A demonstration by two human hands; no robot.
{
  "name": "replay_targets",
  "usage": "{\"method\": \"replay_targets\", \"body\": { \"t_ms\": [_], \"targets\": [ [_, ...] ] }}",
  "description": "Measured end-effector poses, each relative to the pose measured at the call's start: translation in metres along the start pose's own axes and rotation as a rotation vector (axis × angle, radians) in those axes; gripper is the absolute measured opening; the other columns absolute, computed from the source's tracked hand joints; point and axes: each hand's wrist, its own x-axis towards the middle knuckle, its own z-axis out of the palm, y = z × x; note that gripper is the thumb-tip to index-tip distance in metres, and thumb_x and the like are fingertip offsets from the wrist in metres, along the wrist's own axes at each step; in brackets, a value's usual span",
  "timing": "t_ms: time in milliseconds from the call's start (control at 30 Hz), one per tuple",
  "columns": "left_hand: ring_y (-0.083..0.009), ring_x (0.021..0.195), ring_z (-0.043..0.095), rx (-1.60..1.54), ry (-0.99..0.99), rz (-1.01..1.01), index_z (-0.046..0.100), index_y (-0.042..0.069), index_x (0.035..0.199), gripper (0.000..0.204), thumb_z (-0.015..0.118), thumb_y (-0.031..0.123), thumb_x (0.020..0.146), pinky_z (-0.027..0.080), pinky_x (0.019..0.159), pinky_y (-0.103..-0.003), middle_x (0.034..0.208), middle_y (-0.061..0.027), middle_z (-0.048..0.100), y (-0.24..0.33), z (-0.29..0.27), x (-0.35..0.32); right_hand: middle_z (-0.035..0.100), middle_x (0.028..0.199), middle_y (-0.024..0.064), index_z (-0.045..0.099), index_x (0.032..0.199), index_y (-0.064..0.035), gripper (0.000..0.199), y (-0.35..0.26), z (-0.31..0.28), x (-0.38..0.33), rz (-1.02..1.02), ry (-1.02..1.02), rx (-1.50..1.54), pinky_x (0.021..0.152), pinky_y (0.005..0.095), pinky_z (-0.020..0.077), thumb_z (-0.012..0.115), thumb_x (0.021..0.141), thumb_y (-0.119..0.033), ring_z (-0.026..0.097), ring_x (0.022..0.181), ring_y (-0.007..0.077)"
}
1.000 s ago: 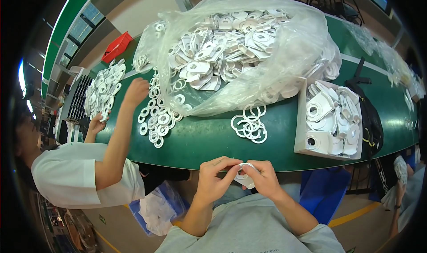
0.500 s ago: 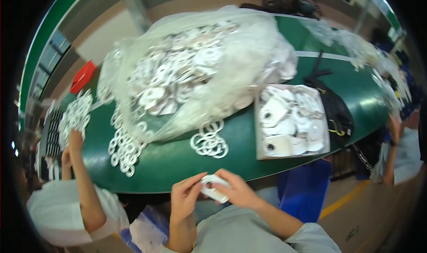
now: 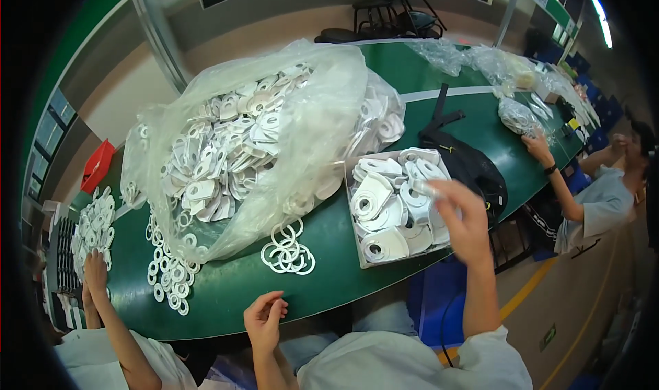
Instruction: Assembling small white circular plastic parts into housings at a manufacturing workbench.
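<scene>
My right hand [image 3: 467, 218] reaches over the right side of an open box [image 3: 395, 258]. A pale, blurred white plastic part [image 3: 423, 188] is at its fingertips, over the other parts. The box holds many white plastic parts [image 3: 384, 215], flat with rounded ends and round holes. My left hand [image 3: 265, 318] is at the table's near edge, its fingers loosely bent and apart, with nothing seen in them. Nearest to it on the table lies a small pile of thin white rings [image 3: 290, 254].
A large clear plastic bag [image 3: 322, 102] spills white parts; more rings [image 3: 171, 277] lie before it. A black bag [image 3: 473, 174] rests beside the box. Co-workers' hands [image 3: 96, 270] [image 3: 539, 150] are at both ends of the green table [image 3: 233, 301]. A red bin [image 3: 98, 166] stands far left.
My hands have parted: both were on one white part in front of me. The right has moved up to the box; the left has stayed near the table edge. The view has shifted.
</scene>
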Motion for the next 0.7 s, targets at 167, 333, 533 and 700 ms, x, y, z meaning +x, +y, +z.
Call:
{"method": "replay_targets", "body": {
  "t_ms": [167,333,533,700],
  "targets": [
    [-0.009,0.069,0.058,0.072,0.0,0.009,0.065,-0.003,0.102,0.016,0.057,-0.001,0.089,0.046,0.062,-0.02,0.081,-0.0062,0.064,0.0,-0.001,0.0,0.065,0.11,0.0142,0.063,0.111,0.0015,0.028,0.039,0.007,0.053,-0.05,-0.084,-0.195,0.088,0.0305,0.0463,0.06,0.084,-0.003,0.062,0.1,0.0243],
    [-0.0085,0.068,0.058,0.083,-0.004,0.039,0.065,-0.003,0.102,0.015,0.057,-0.001,0.089,0.046,0.062,-0.02,0.081,-0.0057,0.064,-0.002,0.001,0.0,0.067,0.104,0.0129,0.065,0.109,-0.0018,0.025,0.051,0.028,0.07,-0.07,-0.352,-0.191,0.085,0.0316,0.0484,0.06,0.084,-0.002,0.064,0.095,0.0254],
    [-0.0081,0.067,0.058,0.113,-0.004,0.08,0.066,-0.003,0.1,0.014,0.057,-0.002,0.088,0.047,0.061,-0.019,0.081,-0.0053,0.064,-0.003,0.0,-0.001,0.066,0.089,0.0112,0.063,0.093,0.0006,0.013,0.048,0.031,0.08,-0.069,-0.41,-0.137,0.075,0.0308,0.049,0.059,0.081,-0.003,0.064,0.082,0.0225],
    [-0.0093,0.068,0.061,0.103,-0.001,0.069,0.067,-0.004,0.097,0.014,0.059,-0.005,0.086,0.049,0.062,-0.02,0.082,-0.0067,0.064,-0.004,0.0,-0.002,0.065,0.08,0.0099,0.061,0.082,0.002,0.013,0.042,0.028,0.083,0.109,-0.381,-0.193,0.074,0.0306,0.0479,0.064,0.078,-0.01,0.062,0.078,0.0215]
  ]
}}
